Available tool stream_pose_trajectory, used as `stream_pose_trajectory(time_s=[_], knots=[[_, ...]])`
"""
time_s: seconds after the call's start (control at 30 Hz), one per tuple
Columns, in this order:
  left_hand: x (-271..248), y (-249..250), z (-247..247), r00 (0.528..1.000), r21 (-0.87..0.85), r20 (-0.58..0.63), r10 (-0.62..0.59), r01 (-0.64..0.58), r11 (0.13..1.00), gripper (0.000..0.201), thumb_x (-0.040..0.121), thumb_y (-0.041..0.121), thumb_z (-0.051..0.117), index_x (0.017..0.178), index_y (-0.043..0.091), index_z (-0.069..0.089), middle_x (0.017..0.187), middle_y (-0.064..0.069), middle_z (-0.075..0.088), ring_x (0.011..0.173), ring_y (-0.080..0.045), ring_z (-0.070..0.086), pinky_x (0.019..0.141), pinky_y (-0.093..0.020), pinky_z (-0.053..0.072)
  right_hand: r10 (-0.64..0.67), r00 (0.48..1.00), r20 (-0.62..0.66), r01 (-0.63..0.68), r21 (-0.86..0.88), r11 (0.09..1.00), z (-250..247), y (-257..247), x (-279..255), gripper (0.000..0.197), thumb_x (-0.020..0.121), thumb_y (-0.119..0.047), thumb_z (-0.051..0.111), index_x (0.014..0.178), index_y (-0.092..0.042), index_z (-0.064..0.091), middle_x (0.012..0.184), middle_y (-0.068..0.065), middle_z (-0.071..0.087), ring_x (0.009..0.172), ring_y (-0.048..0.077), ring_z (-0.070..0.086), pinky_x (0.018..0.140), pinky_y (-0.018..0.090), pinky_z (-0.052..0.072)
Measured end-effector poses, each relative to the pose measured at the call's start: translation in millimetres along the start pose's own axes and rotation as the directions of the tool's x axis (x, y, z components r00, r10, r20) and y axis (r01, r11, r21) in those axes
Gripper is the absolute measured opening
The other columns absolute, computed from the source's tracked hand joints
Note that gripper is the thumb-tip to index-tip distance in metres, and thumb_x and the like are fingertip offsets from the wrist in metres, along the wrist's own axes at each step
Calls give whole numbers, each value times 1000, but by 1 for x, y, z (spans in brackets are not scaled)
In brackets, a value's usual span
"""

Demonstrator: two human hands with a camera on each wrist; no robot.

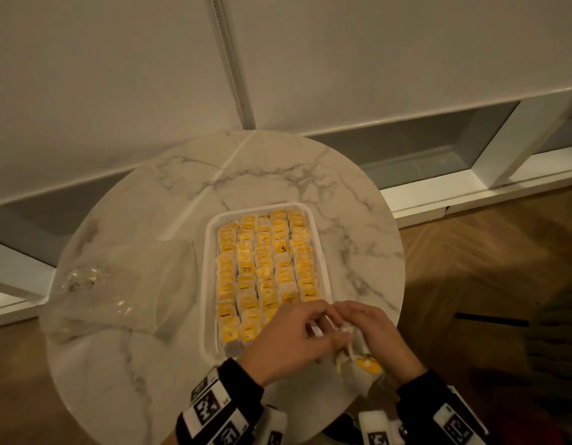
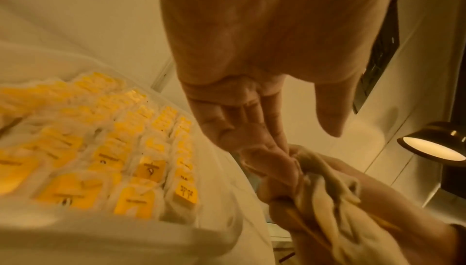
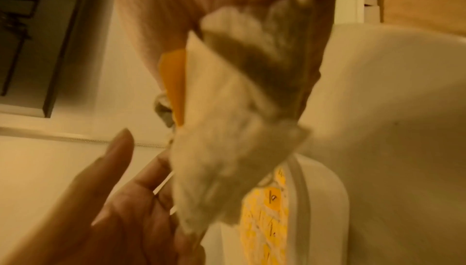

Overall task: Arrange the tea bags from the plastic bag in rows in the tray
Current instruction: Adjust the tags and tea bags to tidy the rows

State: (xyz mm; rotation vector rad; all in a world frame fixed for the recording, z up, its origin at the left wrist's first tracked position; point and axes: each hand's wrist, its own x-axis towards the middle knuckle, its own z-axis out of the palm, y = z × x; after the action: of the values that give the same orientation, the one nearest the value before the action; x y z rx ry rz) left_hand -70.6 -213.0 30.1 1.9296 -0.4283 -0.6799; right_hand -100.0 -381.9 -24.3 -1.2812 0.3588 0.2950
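On the round table (image 1: 124,364) I see the tray (image 1: 209,252) at centre, tea bags (image 1: 265,268) in rows inside, the plastic bag (image 1: 124,284) left of it, both hands (image 1: 284,342) meeting at its near right corner.

Glossy marble table (image 1: 143,364), smooth white plastic tray (image 1: 210,239), crinkled clear plastic bag (image 1: 124,284).

Tray's (image 1: 210,252) near corner behind hands

"RELAX" on tea bags (image 1: 268,271)
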Motion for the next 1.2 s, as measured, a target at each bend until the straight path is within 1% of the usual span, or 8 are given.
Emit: stream_pose_trajectory(time_s=[0.13,0.33,0.43,0.5,0.63,0.77,0.97,1.2], knots=[[0,-12,6,997,19,-76,15,-14,1000,19,81,29,81,94,22,70,69,12,65,51,0,56,57,-22,49,86,996,-11,-86,12,996,10,-4,1,34,94,-26,57,92,3,75,89,19,74,79,19,69,70,23,55],[4,-13,3,986,-129,-164,-14,-7,992,9,87,20,75,94,18,70,76,-3,69,51,-11,62,51,-21,47,278,960,21,-267,360,894,17,3,4,33,86,-27,61,95,2,75,99,24,70,88,30,67,85,39,51],[0,-17,0,959,-274,-227,-172,106,956,15,91,34,68,99,21,68,87,-2,69,65,-18,68,46,-25,47,294,953,81,-283,593,754,25,-5,9,23,87,-25,58,88,-3,64,76,14,61,70,22,60,74,32,50],[-4,-21,1,933,-453,-140,-332,238,859,31,92,46,58,107,21,67,103,-7,69,79,-17,70,56,-35,56,254,967,-11,-195,605,772,31,-12,17,19,86,-26,60,82,-8,61,64,7,55,58,17,56,61,28,48],[-6,-24,-1,913,-875,156,-377,305,376,56,95,58,41,121,17,69,122,-11,69,109,-34,67,84,-59,55,-88,982,-168,110,126,986,63,-36,22,22,95,-19,59,83,-1,66,69,10,63,60,15,60,59,25,50],[-9,-18,-7,938,-992,126,-324,119,-40,54,93,52,44,119,14,72,126,-15,67,111,-36,66,88,-57,52,-291,945,148,326,-430,842,93,-46,24,12,94,-19,63,86,-11,67,75,-4,67,70,8,62,64,22,48],[-24,-30,-9,933,-988,26,-359,-31,-152,42,93,37,46,93,7,77,100,-17,72,85,-30,73,64,-43,60,-214,844,493,536,-751,385,115,-58,21,16,94,-24,57,100,-20,71,96,-8,71,88,6,63,81,36,50],[-44,-50,-13,911,-991,81,-405,30,-132,53,94,46,45,82,6,79,88,-15,74,75,-28,73,59,-37,59,-38,761,648,626,-717,305,122,-67,-2,26,100,-32,52,120,-26,67,113,-12,68,102,3,61,87,27,48]])
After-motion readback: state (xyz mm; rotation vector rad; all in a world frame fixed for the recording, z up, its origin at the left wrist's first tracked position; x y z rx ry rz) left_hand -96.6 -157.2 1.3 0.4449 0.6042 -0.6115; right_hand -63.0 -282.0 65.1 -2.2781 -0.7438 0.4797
